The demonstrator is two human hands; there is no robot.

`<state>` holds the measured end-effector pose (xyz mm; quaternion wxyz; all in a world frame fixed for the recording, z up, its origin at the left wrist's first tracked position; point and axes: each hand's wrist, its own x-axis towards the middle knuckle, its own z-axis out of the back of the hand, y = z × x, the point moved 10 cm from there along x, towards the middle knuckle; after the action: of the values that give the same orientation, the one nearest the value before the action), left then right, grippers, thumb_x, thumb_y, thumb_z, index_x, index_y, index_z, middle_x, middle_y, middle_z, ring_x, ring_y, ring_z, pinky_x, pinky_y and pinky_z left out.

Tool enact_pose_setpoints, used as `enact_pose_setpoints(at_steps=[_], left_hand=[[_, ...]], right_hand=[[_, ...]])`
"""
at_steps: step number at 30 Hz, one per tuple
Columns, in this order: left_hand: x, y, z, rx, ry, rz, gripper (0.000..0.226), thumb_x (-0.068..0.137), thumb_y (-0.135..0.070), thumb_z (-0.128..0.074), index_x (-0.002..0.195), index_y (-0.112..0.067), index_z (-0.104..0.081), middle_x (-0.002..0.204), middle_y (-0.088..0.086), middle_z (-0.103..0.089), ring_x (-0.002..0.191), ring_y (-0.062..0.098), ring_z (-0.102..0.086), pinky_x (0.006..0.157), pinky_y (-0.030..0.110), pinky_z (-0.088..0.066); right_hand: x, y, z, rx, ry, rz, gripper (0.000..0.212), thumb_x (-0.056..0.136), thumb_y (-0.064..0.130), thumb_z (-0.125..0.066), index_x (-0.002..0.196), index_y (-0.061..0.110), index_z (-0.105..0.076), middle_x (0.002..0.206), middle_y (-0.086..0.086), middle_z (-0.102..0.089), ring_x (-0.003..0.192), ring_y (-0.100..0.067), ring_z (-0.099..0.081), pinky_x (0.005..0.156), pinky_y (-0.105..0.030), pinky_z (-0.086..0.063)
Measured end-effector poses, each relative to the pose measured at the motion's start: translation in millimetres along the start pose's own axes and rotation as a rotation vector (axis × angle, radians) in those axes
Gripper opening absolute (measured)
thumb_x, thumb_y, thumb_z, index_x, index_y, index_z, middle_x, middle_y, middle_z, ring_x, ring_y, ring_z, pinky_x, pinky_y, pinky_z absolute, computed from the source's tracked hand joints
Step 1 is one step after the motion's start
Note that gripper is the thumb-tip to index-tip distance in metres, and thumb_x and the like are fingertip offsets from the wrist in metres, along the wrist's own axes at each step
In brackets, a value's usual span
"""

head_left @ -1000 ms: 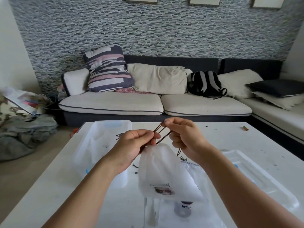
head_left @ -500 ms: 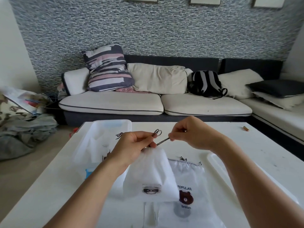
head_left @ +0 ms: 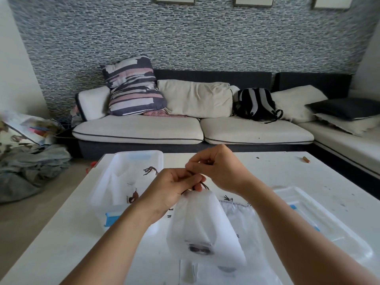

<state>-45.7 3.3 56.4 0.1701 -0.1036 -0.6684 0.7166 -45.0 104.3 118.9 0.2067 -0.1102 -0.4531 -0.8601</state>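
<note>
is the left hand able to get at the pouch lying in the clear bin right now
Probably not yet: the left hand pinches the brown cord of the hanging white pouch. The path looks free, though; the bin is open-topped and close beside that hand, so letting go should suffice.

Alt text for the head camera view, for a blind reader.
A left hand and a right hand hold a white drawstring pouch over a white table, both pinching its brown cord at the gathered top. A clear bin sits at left; a sofa stands behind.
</note>
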Motion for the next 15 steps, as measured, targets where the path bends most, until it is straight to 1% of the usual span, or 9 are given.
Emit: enact_pose_setpoints(at_steps=[2,3,6,8,11,13,15], left_hand=[[1.7,6.3,5.4,-0.034,-0.055,0.042,0.032,0.096,-0.016,-0.063,0.067,-0.018,-0.077,0.082,0.007,-0.071,0.081,0.014,-0.064,0.084,0.031,-0.046],[2.6,9.6,10.4,-0.076,-0.103,0.068,0.029,0.096,-0.015,-0.062,0.072,-0.016,-0.078,0.079,0.005,-0.070,0.078,0.015,-0.063,0.082,0.031,-0.046],[2.9,12.6,29.3,-0.233,-0.271,0.102,0.021,0.098,-0.011,-0.058,0.087,-0.007,-0.076,0.070,0.003,-0.068,0.071,0.017,-0.061,0.072,0.027,-0.047],[2.0,12.5,38.4,-0.311,-0.340,0.096,0.022,0.100,-0.007,-0.054,0.089,-0.005,-0.074,0.068,0.002,-0.067,0.068,0.016,-0.060,0.068,0.025,-0.048],[0.5,12.9,40.3,-0.306,-0.361,0.080,0.028,0.101,-0.008,-0.051,0.087,-0.005,-0.074,0.069,0.004,-0.067,0.069,0.019,-0.059,0.068,0.027,-0.046],[-0.1,11.1,38.0,-0.270,-0.369,0.066,0.031,0.100,-0.010,-0.049,0.083,-0.006,-0.074,0.070,0.006,-0.067,0.069,0.020,-0.059,0.067,0.028,-0.046],[-2.1,9.8,36.3,-0.258,-0.401,0.067,0.030,0.099,-0.011,-0.049,0.082,-0.008,-0.073,0.069,0.007,-0.067,0.066,0.017,-0.060,0.061,0.026,-0.045]], right_hand=[[0.9,-5.0,3.6,-0.093,-0.029,-0.017,0.011,0.088,0.019,-0.075,0.078,0.016,-0.078,0.061,-0.013,-0.064,0.052,-0.009,-0.042,0.054,-0.023,-0.036],[1.1,-8.1,9.4,-0.144,-0.052,-0.032,0.010,0.087,0.022,-0.076,0.078,0.017,-0.078,0.061,-0.011,-0.063,0.051,-0.007,-0.039,0.053,-0.023,-0.034],[-1.1,-20.5,33.3,-0.195,-0.103,-0.114,0.015,0.087,0.024,-0.077,0.077,0.014,-0.078,0.060,-0.004,-0.061,0.048,-0.004,-0.038,0.049,-0.017,-0.033],[-3.6,-27.1,41.9,-0.150,-0.102,-0.168,0.015,0.086,0.023,-0.078,0.076,0.013,-0.078,0.059,0.004,-0.057,0.045,-0.003,-0.039,0.048,-0.014,-0.032],[-6.7,-29.3,31.8,-0.017,-0.060,-0.213,0.011,0.087,0.019,-0.076,0.081,0.011,-0.080,0.055,0.010,-0.056,0.045,-0.005,-0.038,0.047,-0.015,-0.032],[-8.1,-27.2,17.5,0.015,-0.027,-0.215,0.011,0.087,0.014,-0.075,0.081,0.007,-0.079,0.055,0.007,-0.055,0.044,-0.006,-0.037,0.047,-0.016,-0.032],[-8.5,-28.4,6.7,0.036,-0.020,-0.222,0.012,0.087,0.013,-0.075,0.078,0.005,-0.078,0.056,0.003,-0.053,0.046,-0.010,-0.035,0.047,-0.022,-0.029]])
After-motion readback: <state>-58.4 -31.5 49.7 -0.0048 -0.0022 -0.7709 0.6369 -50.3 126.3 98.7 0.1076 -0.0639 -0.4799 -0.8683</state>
